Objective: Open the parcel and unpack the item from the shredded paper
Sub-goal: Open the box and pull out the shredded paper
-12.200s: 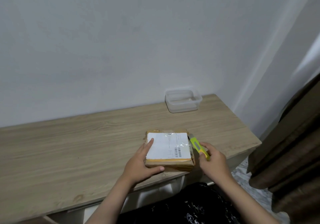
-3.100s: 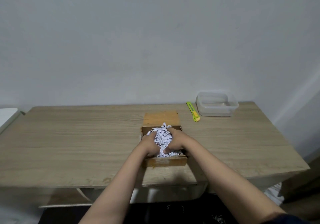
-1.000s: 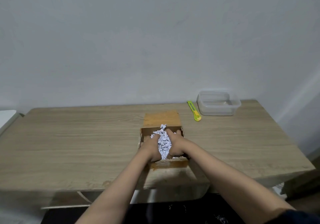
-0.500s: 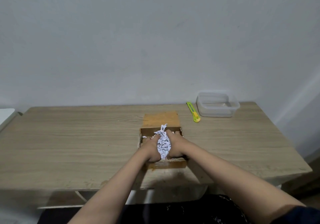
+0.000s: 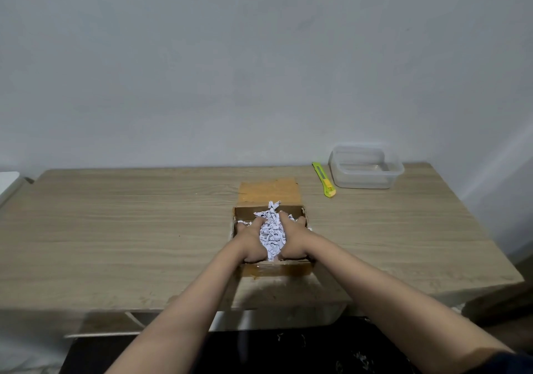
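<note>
Parcel (image 5: 272, 268) sits open on the counter (image 5: 115, 229); I see my left hand (image 5: 250, 239) and right hand (image 5: 292, 239) inside it, both clenched around shredded paper (image 5: 271, 233) bunched between them. Item hidden. I advise lifting slowly, palms pressed inward, to limit spillage.

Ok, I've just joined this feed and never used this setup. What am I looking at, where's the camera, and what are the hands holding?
There is no machine here: a person works with bare hands, and the single camera sits on their head, looking forward and down. On the wooden table stands an opened cardboard box, its flap folded back toward the wall. The left hand and right hand are both inside it, pressing a clump of white shredded paper between them. No packed item shows yet. Farther back on the right lie a yellow-green utility knife and a clear plastic container, both untouched.
</note>
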### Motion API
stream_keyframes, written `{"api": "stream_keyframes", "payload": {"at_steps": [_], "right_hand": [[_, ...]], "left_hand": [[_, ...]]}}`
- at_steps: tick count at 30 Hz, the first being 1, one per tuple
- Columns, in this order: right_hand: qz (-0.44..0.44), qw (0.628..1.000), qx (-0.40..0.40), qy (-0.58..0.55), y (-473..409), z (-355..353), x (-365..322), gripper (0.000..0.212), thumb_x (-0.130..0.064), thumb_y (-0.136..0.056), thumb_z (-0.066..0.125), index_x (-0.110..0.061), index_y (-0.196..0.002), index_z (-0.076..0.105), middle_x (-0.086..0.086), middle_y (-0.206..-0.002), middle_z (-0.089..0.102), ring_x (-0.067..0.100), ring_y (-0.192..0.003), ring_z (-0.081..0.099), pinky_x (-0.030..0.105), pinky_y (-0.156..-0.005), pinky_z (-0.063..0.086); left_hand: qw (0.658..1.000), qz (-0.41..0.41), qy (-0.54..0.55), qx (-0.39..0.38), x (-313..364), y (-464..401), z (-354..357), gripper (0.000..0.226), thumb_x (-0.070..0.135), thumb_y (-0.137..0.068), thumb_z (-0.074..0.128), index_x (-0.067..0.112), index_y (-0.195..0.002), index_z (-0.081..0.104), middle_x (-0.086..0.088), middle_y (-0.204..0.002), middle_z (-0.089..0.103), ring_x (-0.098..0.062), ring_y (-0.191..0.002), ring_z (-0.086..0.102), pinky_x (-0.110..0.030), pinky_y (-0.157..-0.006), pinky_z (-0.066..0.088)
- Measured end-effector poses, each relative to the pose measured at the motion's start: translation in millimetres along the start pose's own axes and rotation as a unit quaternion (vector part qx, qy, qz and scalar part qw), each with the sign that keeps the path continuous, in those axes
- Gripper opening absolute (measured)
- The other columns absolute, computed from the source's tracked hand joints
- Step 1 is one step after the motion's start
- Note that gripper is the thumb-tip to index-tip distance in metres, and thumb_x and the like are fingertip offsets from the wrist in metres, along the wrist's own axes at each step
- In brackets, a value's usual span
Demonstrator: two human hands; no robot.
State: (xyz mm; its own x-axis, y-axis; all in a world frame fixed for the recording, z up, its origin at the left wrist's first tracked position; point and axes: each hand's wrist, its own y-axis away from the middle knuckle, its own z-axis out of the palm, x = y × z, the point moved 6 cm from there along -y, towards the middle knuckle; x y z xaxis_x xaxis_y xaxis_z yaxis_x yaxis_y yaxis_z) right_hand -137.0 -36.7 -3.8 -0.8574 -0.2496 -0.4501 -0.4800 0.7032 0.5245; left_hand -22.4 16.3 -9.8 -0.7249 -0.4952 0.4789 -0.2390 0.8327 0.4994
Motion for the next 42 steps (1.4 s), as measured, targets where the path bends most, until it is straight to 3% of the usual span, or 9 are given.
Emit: {"api": "stream_keyframes", "payload": {"at_steps": [5, 10, 14, 20, 28, 32, 42], "right_hand": [[-0.016, 0.998, 0.025, -0.046, 1, 0, 5, 0.11, -0.018, -0.069, 0.076, -0.03, -0.147, 0.0, 0.021, -0.15, 0.002, 0.038, -0.135, 0.03, 0.034, -0.101, 0.038], [-0.032, 0.995, 0.059, -0.075, 3, 0, 6, 0.1, -0.018, -0.062, 0.078, -0.029, -0.141, 0.017, 0.017, -0.14, 0.021, 0.035, -0.126, 0.037, 0.032, -0.093, 0.042], [-0.027, 0.995, 0.067, -0.063, 4, 1, 5, 0.106, -0.02, -0.066, 0.078, -0.028, -0.146, 0.009, 0.019, -0.143, 0.015, 0.035, -0.13, 0.036, 0.028, -0.099, 0.038], [-0.009, 0.997, 0.059, -0.045, 0, 2, 0, 0.114, -0.021, -0.061, 0.082, -0.028, -0.148, 0.009, 0.013, -0.149, 0.015, 0.03, -0.135, 0.033, 0.033, -0.105, 0.038], [0.015, 0.998, 0.024, -0.051, -11, 2, 4, 0.099, -0.02, -0.058, 0.08, -0.028, -0.138, 0.022, 0.015, -0.137, 0.017, 0.033, -0.12, 0.044, 0.033, -0.097, 0.045], [0.006, 0.998, 0.038, -0.049, -12, 7, 4, 0.108, -0.023, -0.059, 0.081, -0.028, -0.143, 0.014, 0.01, -0.142, 0.014, 0.031, -0.131, 0.035, 0.036, -0.104, 0.04], [-0.038, 0.997, 0.047, -0.054, -10, 5, 1, 0.096, -0.023, -0.057, 0.079, -0.031, -0.134, 0.023, 0.012, -0.128, 0.03, 0.031, -0.118, 0.04, 0.033, -0.096, 0.044]], "left_hand": [[0.998, 0.012, 0.053, 0.014, -3, 0, -2, 0.081, 0.003, -0.068, 0.067, 0.032, -0.136, 0.032, -0.018, -0.132, 0.029, -0.032, -0.109, 0.053, -0.024, -0.083, 0.044], [0.995, 0.025, 0.094, 0.03, -1, 2, -5, 0.083, 0.0, -0.063, 0.069, 0.032, -0.132, 0.037, -0.015, -0.131, 0.032, -0.029, -0.105, 0.054, -0.024, -0.08, 0.045], [0.996, 0.034, 0.073, 0.045, 2, 4, -3, 0.075, 0.006, -0.073, 0.064, 0.027, -0.137, 0.032, -0.014, -0.133, 0.031, -0.029, -0.111, 0.05, -0.024, -0.087, 0.041], [0.998, 0.028, 0.044, 0.047, 4, 5, 1, 0.089, 0.021, -0.073, 0.07, 0.026, -0.146, 0.019, -0.014, -0.144, 0.027, -0.029, -0.129, 0.041, -0.031, -0.105, 0.038], [0.996, 0.047, 0.062, 0.042, 1, 5, 0, 0.088, 0.021, -0.071, 0.073, 0.024, -0.144, 0.025, -0.017, -0.139, 0.03, -0.03, -0.125, 0.045, -0.028, -0.105, 0.037], [0.995, 0.045, 0.071, 0.049, 0, 4, 0, 0.088, 0.016, -0.071, 0.074, 0.021, -0.144, 0.024, -0.016, -0.14, 0.03, -0.028, -0.125, 0.045, -0.025, -0.103, 0.037], [0.994, 0.049, 0.083, 0.044, -1, -1, 0, 0.084, 0.023, -0.063, 0.071, 0.025, -0.137, 0.033, -0.012, -0.13, 0.044, -0.027, -0.115, 0.053, -0.032, -0.098, 0.045]]}}
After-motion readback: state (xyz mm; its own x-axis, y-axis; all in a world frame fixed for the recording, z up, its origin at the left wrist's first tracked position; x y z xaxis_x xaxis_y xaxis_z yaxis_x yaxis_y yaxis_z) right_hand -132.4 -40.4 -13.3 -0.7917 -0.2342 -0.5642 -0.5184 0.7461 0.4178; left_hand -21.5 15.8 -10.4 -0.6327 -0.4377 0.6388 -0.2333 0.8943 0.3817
